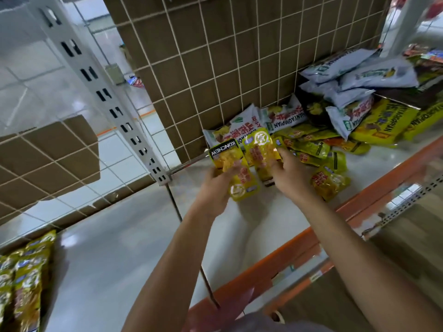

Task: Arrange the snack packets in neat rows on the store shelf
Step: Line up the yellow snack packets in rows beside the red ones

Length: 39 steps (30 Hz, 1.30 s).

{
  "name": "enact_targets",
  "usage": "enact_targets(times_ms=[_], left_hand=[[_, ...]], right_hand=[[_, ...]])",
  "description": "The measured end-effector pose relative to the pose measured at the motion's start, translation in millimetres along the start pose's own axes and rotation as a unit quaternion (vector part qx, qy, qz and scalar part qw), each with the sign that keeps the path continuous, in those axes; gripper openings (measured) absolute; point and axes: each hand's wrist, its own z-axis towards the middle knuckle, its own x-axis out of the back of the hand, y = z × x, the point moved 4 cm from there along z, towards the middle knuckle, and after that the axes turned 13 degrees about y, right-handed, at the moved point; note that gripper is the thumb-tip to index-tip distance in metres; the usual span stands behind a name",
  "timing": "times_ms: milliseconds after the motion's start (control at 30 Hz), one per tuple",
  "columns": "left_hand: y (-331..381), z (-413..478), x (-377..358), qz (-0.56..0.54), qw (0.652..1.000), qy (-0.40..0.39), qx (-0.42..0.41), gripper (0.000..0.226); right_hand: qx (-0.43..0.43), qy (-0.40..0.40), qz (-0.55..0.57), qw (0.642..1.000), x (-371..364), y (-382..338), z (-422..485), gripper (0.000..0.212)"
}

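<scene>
Centrally, over the white shelf (251,219), my left hand (213,188) gripped one yellow snack packet (244,183), fingers curled across its face, its black header end toward the wire grid panel (215,56). My right hand (290,173) clasped a second yellow packet (261,152) just beside the first, header end toward me. Behind and to the right, a loose pile of packets (335,130), yellow, green and white, lay heaped against the grid. An orange front rail (359,202) edged the shelf; at lower left, a row of yellow packets (24,271) lay on the neighbouring bay
</scene>
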Motion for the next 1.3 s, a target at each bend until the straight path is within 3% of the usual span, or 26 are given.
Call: enact_targets(times_ms=[100,167,267,367,500,600,733,933,1033,1200,1300], left_hand=[[-1.0,-1.3,-24.8,-0.103,0.992,-0.061,0.042,0.015],[-0.6,-0.1,-33.1,-0.133,0.988,-0.073,0.037,0.015],[-2.2,7.8,-36.1,-0.144,0.989,-0.031,0.027,0.016],[-5.3,10.8,-39.0,-0.136,0.990,0.005,0.029,0.019],[-8.6,8.9,-42.3,-0.112,0.992,0.029,0.043,0.032],[-12.5,7.4,-44.2,-0.096,0.991,0.042,0.084,0.030],[-15.5,8.6,-43.3,-0.068,0.992,0.041,0.101,0.032],[-18.5,7.3,-32.3,-0.033,0.993,0.053,0.102,0.011],[-14.4,-0.9,-16.6,-0.033,0.994,0.067,0.076,0.008],[-8.6,-28.7,26.4,-0.027,0.995,0.053,0.081,0.021],[-9.8,-44.8,58.6,-0.032,0.994,0.046,0.094,0.016]], right_hand=[[-0.077,-0.040,0.177,0.980,-3.9,-0.6,2.0,0.030],[-0.067,-0.055,0.193,0.977,0.2,-1.0,6.6,0.022],[-0.015,-0.020,0.101,0.995,18.8,1.7,27.9,0.024],[0.078,0.070,-0.095,0.990,38.9,10.4,63.2,0.025],[0.095,-0.040,-0.246,0.964,28.3,31.0,95.0,0.053],[0.105,-0.022,-0.255,0.961,21.5,38.5,102.1,0.042],[0.127,0.052,-0.199,0.970,25.1,30.4,90.8,0.024],[0.198,0.106,-0.001,0.974,37.2,-14.7,33.2,0.020],[0.194,0.150,0.084,0.966,47.5,-39.6,2.1,0.018],[0.074,0.076,0.192,0.976,24.3,-48.5,-15.5,0.012],[0.006,0.025,0.202,0.979,-3.5,-45.6,-23.5,0.020]])
